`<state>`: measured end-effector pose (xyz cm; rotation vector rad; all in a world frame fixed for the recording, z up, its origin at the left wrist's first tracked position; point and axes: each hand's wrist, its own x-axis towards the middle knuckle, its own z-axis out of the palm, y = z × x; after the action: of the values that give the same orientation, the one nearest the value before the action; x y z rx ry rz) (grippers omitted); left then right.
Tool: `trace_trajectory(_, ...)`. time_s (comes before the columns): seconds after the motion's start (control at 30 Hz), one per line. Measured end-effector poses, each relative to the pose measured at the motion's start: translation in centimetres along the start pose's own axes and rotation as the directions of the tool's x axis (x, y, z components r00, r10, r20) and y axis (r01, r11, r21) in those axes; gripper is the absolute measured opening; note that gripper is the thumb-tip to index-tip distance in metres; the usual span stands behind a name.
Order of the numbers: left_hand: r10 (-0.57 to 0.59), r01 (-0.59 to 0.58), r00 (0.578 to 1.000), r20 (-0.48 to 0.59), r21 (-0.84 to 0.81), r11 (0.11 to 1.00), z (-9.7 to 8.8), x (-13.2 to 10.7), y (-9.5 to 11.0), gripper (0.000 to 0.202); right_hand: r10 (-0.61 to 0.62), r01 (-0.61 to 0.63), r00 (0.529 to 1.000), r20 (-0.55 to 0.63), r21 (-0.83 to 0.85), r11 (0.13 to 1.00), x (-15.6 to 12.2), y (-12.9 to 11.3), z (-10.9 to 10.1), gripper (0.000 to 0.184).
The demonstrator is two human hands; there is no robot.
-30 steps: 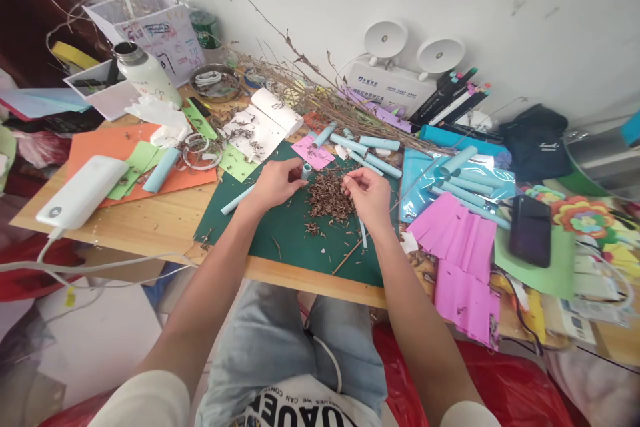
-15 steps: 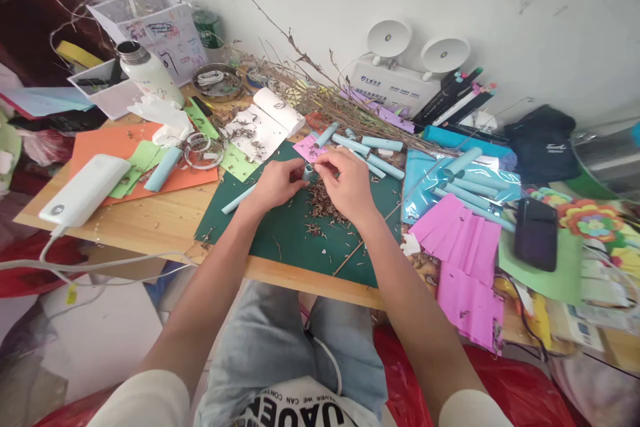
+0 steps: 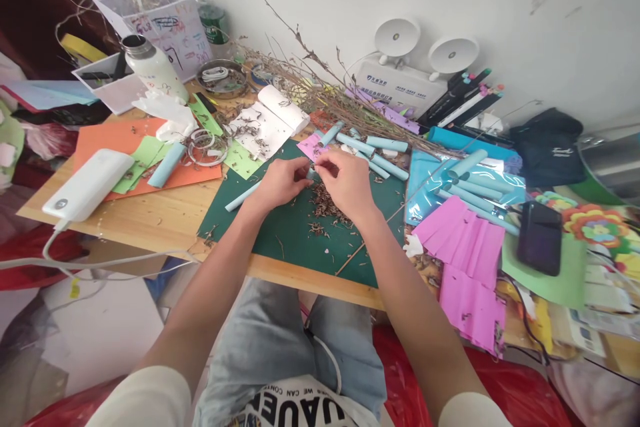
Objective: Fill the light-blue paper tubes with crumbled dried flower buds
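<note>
My left hand (image 3: 280, 180) is closed around a small light-blue paper tube (image 3: 311, 174), held just above the dark green cutting mat (image 3: 280, 227). My right hand (image 3: 345, 183) meets it at the tube's mouth, thumb and fingers pinched together; what they pinch is too small to name. A heap of dry brown plant bits (image 3: 325, 203) lies on the mat right under my right hand. A long thin light-blue roll (image 3: 243, 197) lies on the mat left of my left wrist.
Several light-blue paper tubes (image 3: 370, 147) lie behind the hands, more on a blue sheet (image 3: 465, 180). Pink paper strips (image 3: 465, 253), a black phone (image 3: 540, 237), dry twigs (image 3: 320, 90), a white power bank (image 3: 87, 183), a bottle (image 3: 155, 70) and orange paper (image 3: 120, 140) crowd the wooden table (image 3: 150, 217).
My right hand left the heap of plant bits and came left to the tube held by my left hand. The view shifted slightly.
</note>
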<state>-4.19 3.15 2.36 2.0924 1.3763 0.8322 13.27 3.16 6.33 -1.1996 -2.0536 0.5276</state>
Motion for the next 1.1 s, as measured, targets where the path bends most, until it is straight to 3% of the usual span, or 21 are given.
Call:
trace_trajectory(0.17, 0.010, -0.010, 1.000, -0.003, 0.008, 1.000, 0.1, -0.1, -0.1, 0.006, -0.131, 0.136, 0.991, 0.042, -0.176, 0.975, -1.1, -0.6, -0.4, 0.024)
trace_trajectory(0.37, 0.004, -0.003, 1.000, -0.011, 0.034, 0.999, 0.2, 0.0, -0.1, 0.009, -0.163, 0.143, 0.978, -0.129, -0.148, 0.978, -1.3, -0.2, -0.4, 0.029)
trace_trajectory(0.6, -0.012, 0.012, 1.000, 0.004, 0.013, 1.000, 0.0, 0.0, 0.0, 0.008, -0.176, 0.169, 0.984, -0.012, -0.224, 0.960, -1.6, -0.7, 0.4, 0.031)
trace_trajectory(0.77, -0.026, 0.026, 1.000, 0.012, 0.015, 1.000, -0.2, 0.0, 0.3, 0.011, -0.049, 0.034, 0.992, -0.113, -0.132, 0.991, -2.0, -1.0, -2.5, 0.028)
trace_trajectory(0.83, -0.039, 0.039, 0.999, 0.015, 0.027, 0.999, -0.2, 0.1, 0.4, 0.012, 0.062, -0.075, 0.996, -0.071, -0.200, 0.977, -2.5, -0.6, -3.8, 0.024)
trace_trajectory(0.9, -0.042, 0.041, 0.999, 0.014, 0.036, 0.999, -0.3, 0.1, 0.5, 0.012, 0.183, -0.161, 0.982, 0.044, -0.307, 0.938, -3.2, 0.0, -4.5, 0.019)
trace_trajectory(1.0, -0.035, 0.034, 0.999, 0.011, 0.042, 0.999, -0.3, 0.1, 0.6, 0.012, 0.297, -0.215, 0.944, 0.141, -0.418, 0.882, -4.4, 0.9, -4.0, 0.021)
trace_trajectory(1.1, -0.038, 0.038, 0.999, 0.010, 0.049, 0.998, -0.3, 0.0, 0.6, 0.012, 0.295, -0.222, 0.949, 0.109, -0.433, 0.874, -5.3, 1.5, -2.7, 0.016)
